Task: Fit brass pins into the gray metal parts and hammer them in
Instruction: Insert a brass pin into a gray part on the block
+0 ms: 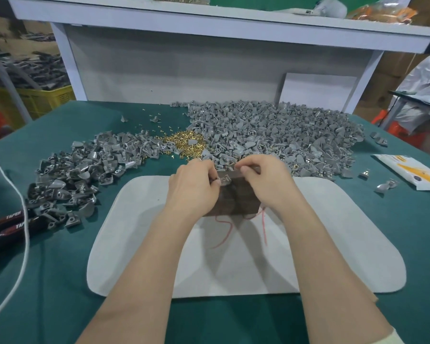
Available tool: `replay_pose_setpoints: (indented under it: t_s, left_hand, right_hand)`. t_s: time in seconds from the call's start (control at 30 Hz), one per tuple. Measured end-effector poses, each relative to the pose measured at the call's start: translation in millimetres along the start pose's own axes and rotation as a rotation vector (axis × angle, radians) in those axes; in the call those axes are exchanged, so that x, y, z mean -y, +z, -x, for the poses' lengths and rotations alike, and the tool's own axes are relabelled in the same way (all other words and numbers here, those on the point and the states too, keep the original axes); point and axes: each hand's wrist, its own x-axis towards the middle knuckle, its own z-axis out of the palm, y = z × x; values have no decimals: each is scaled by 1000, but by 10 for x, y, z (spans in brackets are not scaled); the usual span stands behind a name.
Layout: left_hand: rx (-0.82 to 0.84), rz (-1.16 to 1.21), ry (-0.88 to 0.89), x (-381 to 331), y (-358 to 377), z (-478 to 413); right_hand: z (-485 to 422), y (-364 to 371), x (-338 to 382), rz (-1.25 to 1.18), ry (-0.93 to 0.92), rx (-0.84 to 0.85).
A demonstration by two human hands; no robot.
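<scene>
Left hand (196, 180) pinches a gray part (225, 181) atop the dark block (236, 199) — right hand (263, 177) fingertips pressed together, contents unclear; yellow crate (47, 98) holds dark parts.

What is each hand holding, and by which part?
The left hand grips a gray metal part by its left side, over the dark block. The right hand has its fingers pinched together; whether they hold a pin cannot be told.
</scene>
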Motion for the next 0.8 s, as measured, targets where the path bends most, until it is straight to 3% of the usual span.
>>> replay_pose_setpoints:
  t_s: [0.17,0.3,0.37,0.43,0.5,0.67,0.8]
  left_hand:
    - [-5,-5,5,5,3,4]
    - [6,9,-1,11,2,4]
    - [3,13,-4,7,0,7]
    - [-5,15,-11,2,1,6]
    - [-15,30,-12,-6,10,6]
    - [-40,24,-43,19,9,-9]
    - [-72,2,-85,58,20,-42]
  right_hand:
    - [3,58,23,42,-27,12]
    - [1,-134,-104,220,99,-199]
    - [23,-254,-209,389,250,-96]
    - [32,-275,-274,449,377,141]
    - [29,-255,-297,374,411,227]
    - [80,-279,-262,-187,335,45]
    - [151,-306,-125,-116,57,72]
